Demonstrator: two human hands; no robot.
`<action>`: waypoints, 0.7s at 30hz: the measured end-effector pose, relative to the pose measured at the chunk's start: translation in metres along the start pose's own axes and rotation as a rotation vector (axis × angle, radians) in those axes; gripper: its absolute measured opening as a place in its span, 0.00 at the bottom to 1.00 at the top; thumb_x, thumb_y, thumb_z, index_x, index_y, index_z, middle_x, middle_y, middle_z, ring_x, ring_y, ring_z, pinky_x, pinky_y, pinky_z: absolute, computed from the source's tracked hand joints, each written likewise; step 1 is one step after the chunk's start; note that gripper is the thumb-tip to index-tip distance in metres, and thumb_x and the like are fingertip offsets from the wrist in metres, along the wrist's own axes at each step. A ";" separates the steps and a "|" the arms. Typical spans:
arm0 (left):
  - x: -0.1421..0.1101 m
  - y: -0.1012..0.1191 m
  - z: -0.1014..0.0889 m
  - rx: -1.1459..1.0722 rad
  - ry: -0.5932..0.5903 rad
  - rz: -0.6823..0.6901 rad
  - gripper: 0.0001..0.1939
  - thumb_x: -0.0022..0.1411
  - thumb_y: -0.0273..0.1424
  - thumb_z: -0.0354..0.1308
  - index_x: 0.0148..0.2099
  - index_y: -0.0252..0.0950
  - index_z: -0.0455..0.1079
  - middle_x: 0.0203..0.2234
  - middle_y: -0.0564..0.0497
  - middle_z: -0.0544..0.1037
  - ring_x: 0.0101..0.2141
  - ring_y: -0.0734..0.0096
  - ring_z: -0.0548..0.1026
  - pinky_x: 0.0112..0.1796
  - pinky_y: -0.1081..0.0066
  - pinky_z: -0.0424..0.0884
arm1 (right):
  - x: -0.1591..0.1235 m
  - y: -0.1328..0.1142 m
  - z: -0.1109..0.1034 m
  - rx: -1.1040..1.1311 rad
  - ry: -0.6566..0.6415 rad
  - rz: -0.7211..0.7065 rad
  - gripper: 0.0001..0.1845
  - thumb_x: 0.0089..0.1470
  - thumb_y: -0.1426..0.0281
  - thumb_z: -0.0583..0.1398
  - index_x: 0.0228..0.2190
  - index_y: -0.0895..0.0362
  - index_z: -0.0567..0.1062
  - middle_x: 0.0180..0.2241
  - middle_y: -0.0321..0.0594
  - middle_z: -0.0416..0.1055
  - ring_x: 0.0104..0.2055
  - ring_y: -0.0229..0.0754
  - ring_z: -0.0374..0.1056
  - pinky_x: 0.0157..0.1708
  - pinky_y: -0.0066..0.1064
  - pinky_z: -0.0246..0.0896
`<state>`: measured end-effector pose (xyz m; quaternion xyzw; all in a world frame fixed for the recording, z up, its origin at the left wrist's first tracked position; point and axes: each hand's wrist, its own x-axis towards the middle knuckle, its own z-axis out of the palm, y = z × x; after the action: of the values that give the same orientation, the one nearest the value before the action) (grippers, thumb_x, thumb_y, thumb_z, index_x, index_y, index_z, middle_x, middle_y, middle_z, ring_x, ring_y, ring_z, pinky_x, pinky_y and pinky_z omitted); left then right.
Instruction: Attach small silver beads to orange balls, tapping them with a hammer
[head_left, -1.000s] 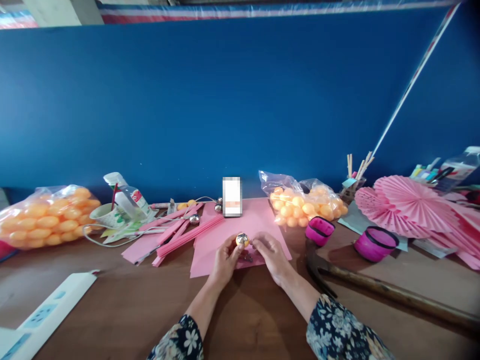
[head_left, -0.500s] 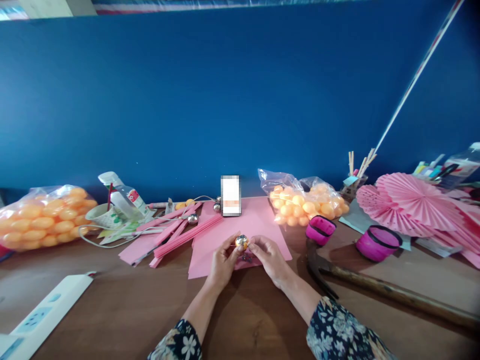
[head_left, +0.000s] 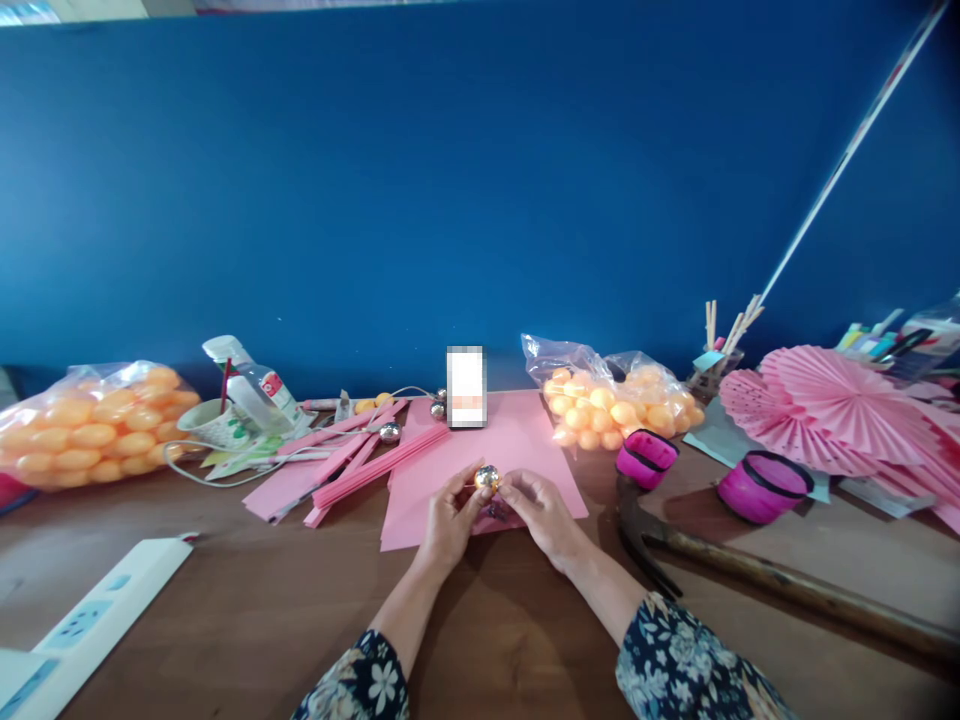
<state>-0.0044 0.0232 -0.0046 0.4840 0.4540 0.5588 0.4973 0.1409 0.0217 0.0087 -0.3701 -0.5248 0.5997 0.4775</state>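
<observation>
A small shiny gold-and-silver ball [head_left: 486, 477] is pinched between my two hands, just above the near part of a pink paper sheet [head_left: 420, 515]. My left hand [head_left: 450, 515] grips its left side with thumb and fingers. On its right side, the closed fingertips of my right hand [head_left: 541, 508] press against it or on something thin there; I cannot make out which. A small dark item [head_left: 496, 511] shows beneath the ball, too small to name. Other silver balls [head_left: 390, 432] lie at the back left, near folded pink paper strips [head_left: 381, 468].
Bags of orange balls stand at left [head_left: 94, 430] and back right [head_left: 600, 405]. A phone [head_left: 466, 388] is propped behind the paper. To the right lie a claw-headed tool [head_left: 780, 585], magenta bands [head_left: 763, 488] and pink paper fans [head_left: 817, 405]. A power strip [head_left: 97, 620] is near left.
The whole view has shifted slightly. Both hands keep hold of the ball in nearly the same place, and its visible face looks more golden, as if turned a little.
</observation>
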 end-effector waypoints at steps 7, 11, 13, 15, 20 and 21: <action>0.000 0.000 0.000 0.004 0.016 -0.002 0.25 0.46 0.34 0.63 0.48 0.35 0.68 0.37 0.46 0.76 0.35 0.65 0.73 0.39 0.66 0.70 | 0.000 0.000 0.000 -0.024 -0.001 -0.008 0.14 0.48 0.58 0.58 0.27 0.58 0.69 0.26 0.35 0.69 0.29 0.37 0.65 0.30 0.28 0.62; 0.001 -0.002 -0.001 0.028 0.018 0.011 0.25 0.46 0.34 0.62 0.49 0.35 0.68 0.37 0.46 0.76 0.36 0.64 0.73 0.39 0.66 0.70 | 0.000 -0.001 0.000 -0.025 -0.006 -0.028 0.14 0.49 0.59 0.58 0.28 0.58 0.69 0.26 0.35 0.68 0.29 0.36 0.65 0.31 0.27 0.61; 0.001 -0.003 -0.001 0.048 0.016 0.011 0.25 0.47 0.35 0.62 0.50 0.35 0.67 0.37 0.46 0.76 0.37 0.63 0.73 0.39 0.65 0.70 | 0.000 -0.001 0.000 -0.030 -0.007 -0.027 0.14 0.49 0.59 0.58 0.28 0.58 0.69 0.26 0.36 0.69 0.29 0.37 0.65 0.31 0.28 0.61; 0.000 -0.003 -0.002 0.068 0.010 0.012 0.26 0.48 0.35 0.61 0.50 0.35 0.66 0.37 0.46 0.76 0.37 0.63 0.73 0.40 0.65 0.70 | 0.000 0.000 0.000 -0.029 -0.010 -0.025 0.14 0.49 0.59 0.58 0.28 0.59 0.69 0.27 0.36 0.69 0.30 0.37 0.65 0.32 0.28 0.61; 0.000 -0.003 -0.002 0.080 0.003 0.022 0.26 0.49 0.36 0.60 0.51 0.34 0.66 0.37 0.46 0.76 0.37 0.64 0.73 0.40 0.65 0.70 | 0.001 0.001 -0.001 -0.027 -0.019 -0.033 0.14 0.49 0.59 0.58 0.28 0.59 0.68 0.27 0.36 0.68 0.30 0.37 0.65 0.32 0.28 0.60; 0.000 -0.003 -0.002 0.078 0.001 0.023 0.26 0.49 0.36 0.60 0.51 0.34 0.66 0.37 0.46 0.76 0.37 0.65 0.73 0.40 0.65 0.70 | 0.001 0.001 -0.001 -0.029 -0.014 -0.032 0.14 0.49 0.59 0.58 0.28 0.58 0.69 0.27 0.36 0.68 0.30 0.37 0.65 0.31 0.28 0.60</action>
<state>-0.0057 0.0236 -0.0077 0.5079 0.4701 0.5465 0.4716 0.1415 0.0225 0.0078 -0.3643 -0.5426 0.5869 0.4779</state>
